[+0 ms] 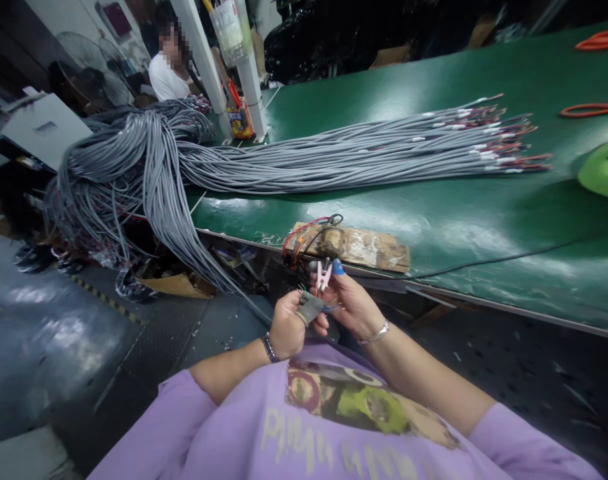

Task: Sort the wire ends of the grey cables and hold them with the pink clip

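Observation:
My left hand [288, 327] is closed around the end of a grey cable [251, 305] that comes down from the bundle. Thin coloured wires [304, 293] stick out by its fingertips, and a grey wrap [311, 309] covers its thumb. Just beside it, my right hand [355, 305] is closed, with a blue cover on one fingertip. A small pink tool [324, 276] shows between its fingers; its exact kind is unclear. Both hands are in front of the bench edge, close to a worn wooden block [369, 248] with a small device on it.
A long bundle of grey cables [304, 157] lies across the green bench [434, 213], its stripped ends at the right. More cables hang over the left edge. A post [251, 87], a green object [604, 170] and orange loops [591, 109] are nearby. A person [167, 77] is behind.

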The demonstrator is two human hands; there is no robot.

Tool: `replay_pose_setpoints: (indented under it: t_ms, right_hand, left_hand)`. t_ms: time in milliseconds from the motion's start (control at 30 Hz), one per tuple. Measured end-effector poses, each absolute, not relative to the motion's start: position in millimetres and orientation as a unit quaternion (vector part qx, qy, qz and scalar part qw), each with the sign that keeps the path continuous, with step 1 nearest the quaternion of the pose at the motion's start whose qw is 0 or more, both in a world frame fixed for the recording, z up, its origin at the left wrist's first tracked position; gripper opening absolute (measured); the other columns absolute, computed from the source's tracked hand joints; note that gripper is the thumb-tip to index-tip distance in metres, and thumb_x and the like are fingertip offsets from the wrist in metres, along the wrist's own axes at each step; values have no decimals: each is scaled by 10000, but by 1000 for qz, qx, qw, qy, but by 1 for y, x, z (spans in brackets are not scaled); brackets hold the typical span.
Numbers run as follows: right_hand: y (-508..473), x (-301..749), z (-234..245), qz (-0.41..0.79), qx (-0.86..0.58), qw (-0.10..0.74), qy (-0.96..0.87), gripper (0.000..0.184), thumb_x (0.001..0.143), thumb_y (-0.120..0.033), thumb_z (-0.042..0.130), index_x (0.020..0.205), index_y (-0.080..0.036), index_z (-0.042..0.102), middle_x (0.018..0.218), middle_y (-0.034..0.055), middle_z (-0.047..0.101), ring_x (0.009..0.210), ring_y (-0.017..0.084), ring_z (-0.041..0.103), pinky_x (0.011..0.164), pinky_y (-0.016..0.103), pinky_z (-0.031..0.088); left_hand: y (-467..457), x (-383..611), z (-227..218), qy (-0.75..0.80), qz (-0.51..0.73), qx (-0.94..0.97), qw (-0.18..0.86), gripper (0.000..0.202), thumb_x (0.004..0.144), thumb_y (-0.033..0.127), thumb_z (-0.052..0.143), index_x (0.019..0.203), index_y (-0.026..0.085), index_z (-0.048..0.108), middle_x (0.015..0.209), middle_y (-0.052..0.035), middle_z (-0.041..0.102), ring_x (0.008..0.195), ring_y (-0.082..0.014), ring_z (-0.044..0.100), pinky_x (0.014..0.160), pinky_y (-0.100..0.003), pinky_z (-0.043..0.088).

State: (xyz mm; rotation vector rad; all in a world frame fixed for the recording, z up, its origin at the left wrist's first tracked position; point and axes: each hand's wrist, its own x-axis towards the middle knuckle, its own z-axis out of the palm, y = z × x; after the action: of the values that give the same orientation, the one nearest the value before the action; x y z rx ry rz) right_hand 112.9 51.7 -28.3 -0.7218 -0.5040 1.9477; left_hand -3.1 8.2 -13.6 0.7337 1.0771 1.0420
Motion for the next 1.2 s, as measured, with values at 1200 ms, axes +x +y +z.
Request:
replay_pose_setpoints:
  t_ms: [1200]
  right_hand:
    - [56,112,-37,812,-304,485,-117,273,782,-474,736,737,-209,688,650,1,685,534,139,594,550,261,524]
  left_hand:
    - [6,0,-19,474,470,303,680,564,507,612,820,670,173,506,456,24,609,333,-97,521,369,-198,415]
